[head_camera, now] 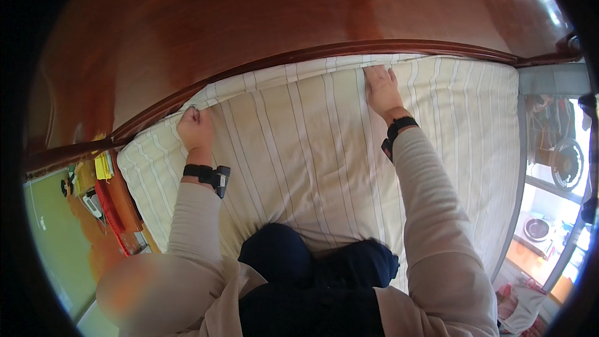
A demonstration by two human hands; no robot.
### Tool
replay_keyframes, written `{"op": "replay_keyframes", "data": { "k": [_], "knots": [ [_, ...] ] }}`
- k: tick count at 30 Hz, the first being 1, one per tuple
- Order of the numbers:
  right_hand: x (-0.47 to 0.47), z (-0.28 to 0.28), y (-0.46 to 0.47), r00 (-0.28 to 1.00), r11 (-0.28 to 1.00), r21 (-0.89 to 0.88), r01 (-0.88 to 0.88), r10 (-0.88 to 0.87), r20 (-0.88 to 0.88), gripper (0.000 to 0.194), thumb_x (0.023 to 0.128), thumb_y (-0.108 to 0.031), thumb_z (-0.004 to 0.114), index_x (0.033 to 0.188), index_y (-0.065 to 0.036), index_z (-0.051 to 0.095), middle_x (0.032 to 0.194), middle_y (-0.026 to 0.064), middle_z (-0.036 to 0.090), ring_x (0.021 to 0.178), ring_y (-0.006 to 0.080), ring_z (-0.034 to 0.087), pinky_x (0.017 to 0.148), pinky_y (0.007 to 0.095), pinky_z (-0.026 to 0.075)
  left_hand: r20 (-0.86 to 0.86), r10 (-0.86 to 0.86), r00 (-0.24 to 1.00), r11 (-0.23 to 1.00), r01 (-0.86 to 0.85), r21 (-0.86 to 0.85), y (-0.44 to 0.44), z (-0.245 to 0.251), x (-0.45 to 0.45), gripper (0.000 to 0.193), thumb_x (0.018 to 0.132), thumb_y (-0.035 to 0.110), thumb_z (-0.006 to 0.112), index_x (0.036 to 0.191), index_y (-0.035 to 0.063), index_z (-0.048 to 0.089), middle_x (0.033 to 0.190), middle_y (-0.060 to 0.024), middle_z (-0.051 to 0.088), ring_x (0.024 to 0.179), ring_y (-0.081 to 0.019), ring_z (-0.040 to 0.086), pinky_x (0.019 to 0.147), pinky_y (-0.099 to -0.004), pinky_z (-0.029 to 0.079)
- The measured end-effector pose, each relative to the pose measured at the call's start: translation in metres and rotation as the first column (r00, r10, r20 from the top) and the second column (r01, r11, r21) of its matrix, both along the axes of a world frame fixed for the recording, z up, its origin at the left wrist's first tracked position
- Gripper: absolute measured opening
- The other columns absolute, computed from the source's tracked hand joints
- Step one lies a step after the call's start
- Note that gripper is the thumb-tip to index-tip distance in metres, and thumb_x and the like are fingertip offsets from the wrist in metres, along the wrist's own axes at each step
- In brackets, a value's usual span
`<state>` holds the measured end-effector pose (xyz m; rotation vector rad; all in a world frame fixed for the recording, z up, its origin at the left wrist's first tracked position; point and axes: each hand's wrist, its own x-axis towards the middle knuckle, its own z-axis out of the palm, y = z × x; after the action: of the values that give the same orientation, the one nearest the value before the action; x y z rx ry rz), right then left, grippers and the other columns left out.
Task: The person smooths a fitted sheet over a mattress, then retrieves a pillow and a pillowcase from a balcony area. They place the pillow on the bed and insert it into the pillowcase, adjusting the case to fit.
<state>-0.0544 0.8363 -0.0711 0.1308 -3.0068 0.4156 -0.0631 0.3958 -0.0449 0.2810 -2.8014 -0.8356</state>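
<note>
A cream bed sheet with white and dark stripes (290,150) covers the mattress under my knees. Its far edge forms a folded strip along the wooden headboard (299,14). My left hand (194,127) is closed on the sheet's edge near the headboard, at the left. Farther right, my right hand (383,88) lies palm down with its fingertips at the fold, the tips partly tucked under it. Wrinkles run through the sheet in front of my knees. Each wrist wears a black strap with a small device.
Left of the bed stand a wooden cabinet (125,192) with a yellow cloth (103,164) and a red cloth (110,213). Beyond the right side are a fan (567,164), a pan (537,229) by a window, and a bundle of cloth (522,306). The headboard borders the far side.
</note>
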Motion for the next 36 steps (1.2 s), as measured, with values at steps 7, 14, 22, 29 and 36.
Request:
{"op": "replay_keyframes", "data": {
  "k": [7,14,22,29,36],
  "knots": [
    [-0.005,-0.004,0.003,0.997,0.961,0.273,-0.049,0.030,0.072,0.041,0.084,-0.011,0.052,0.124,-0.013,0.052,0.129,0.0063,0.053,0.129,0.0244,0.041,0.111,0.0525,0.023,0.127,-0.373,0.919,0.784,0.385,-0.487,-0.005,-0.014,0.020,0.055,0.073,0.040,0.075,0.115,0.0087,0.057,0.116,-0.0119,0.056,0.110,-0.0312,0.050,0.094,-0.0462,0.038],
    [-0.018,0.013,-0.002,0.942,0.928,0.371,0.018,-0.140,0.305,0.035,0.080,-0.013,0.056,0.115,-0.017,0.060,0.125,0.0035,0.056,0.122,0.0223,0.045,0.102,0.0503,0.028,0.462,-0.323,0.826,0.749,0.521,-0.410,0.000,-0.001,-0.006,0.073,0.069,0.042,0.078,0.132,0.0168,0.050,0.134,-0.0106,0.051,0.126,-0.0323,0.043,0.103,-0.0478,0.032],
    [-0.009,0.032,0.010,0.971,0.947,0.315,-0.054,-0.023,0.237,0.037,0.072,-0.017,0.062,0.110,-0.014,0.063,0.114,0.0045,0.062,0.119,0.0223,0.048,0.099,0.0512,0.031,0.429,-0.383,0.818,0.750,0.547,-0.372,0.000,-0.002,-0.006,0.060,0.063,0.036,0.083,0.114,0.0141,0.060,0.126,-0.0093,0.056,0.123,-0.0301,0.046,0.099,-0.0455,0.035],
    [-0.019,0.078,0.037,0.807,0.929,0.224,-0.295,0.116,0.578,0.055,0.066,-0.035,0.070,0.114,-0.011,0.062,0.088,0.0129,0.069,0.092,0.0310,0.064,0.098,0.0520,0.031,0.516,-0.458,0.724,0.807,0.582,-0.098,-0.020,0.025,-0.010,0.051,0.068,0.029,0.080,0.109,0.0094,0.057,0.104,-0.0154,0.067,0.101,-0.0368,0.061,0.090,-0.0448,0.046],
    [-0.021,0.049,0.029,0.872,0.891,0.401,0.211,-0.357,0.336,0.057,0.094,-0.046,0.044,0.137,-0.007,0.043,0.149,0.0087,0.035,0.139,0.0247,0.028,0.109,0.0603,0.020,0.646,-0.151,0.748,0.705,0.540,-0.461,-0.012,0.007,-0.030,0.065,0.084,0.052,0.060,0.133,0.0122,0.045,0.117,-0.0148,0.063,0.109,-0.0332,0.059,0.093,-0.0503,0.043]
  ]
}}
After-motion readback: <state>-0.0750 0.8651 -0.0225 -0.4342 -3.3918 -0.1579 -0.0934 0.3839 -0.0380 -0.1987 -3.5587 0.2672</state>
